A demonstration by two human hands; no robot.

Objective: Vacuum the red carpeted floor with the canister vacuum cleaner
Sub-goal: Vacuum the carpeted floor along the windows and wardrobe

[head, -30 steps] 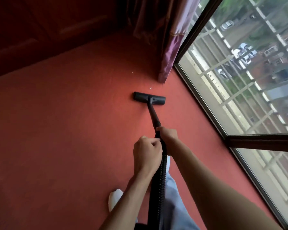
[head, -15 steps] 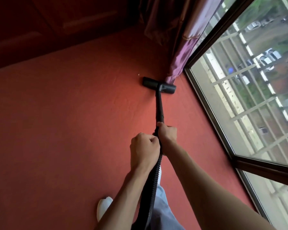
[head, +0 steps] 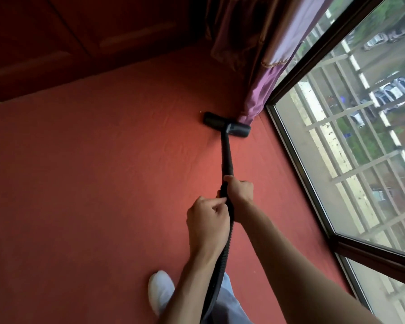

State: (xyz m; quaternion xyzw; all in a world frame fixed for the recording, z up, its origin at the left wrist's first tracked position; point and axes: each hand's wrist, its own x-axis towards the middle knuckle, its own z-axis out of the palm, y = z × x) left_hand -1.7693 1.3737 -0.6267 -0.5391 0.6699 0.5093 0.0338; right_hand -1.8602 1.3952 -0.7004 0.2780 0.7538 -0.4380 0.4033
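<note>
The black floor nozzle (head: pixel 227 125) of the vacuum lies flat on the red carpet (head: pixel 103 183), its right end against the foot of the purple curtain (head: pixel 260 99). A black wand (head: pixel 227 157) runs back from it to my hands. My right hand (head: pixel 240 191) grips the wand's lower end. Just behind it, my left hand (head: pixel 207 222) grips the ribbed black hose (head: pixel 220 260), which drops away between my arms. The canister itself is out of view.
A floor-to-ceiling window (head: pixel 351 164) with a dark frame runs along the right. Dark wooden cabinet fronts (head: pixel 80 43) line the far wall. My white shoe (head: pixel 160 292) stands on the carpet at the bottom. A tiny pale speck (head: pixel 200 111) lies left of the nozzle.
The nozzle has been pushed forward across the carpet to the base of the curtain. Both hands kept their grip and moved forward with it.
</note>
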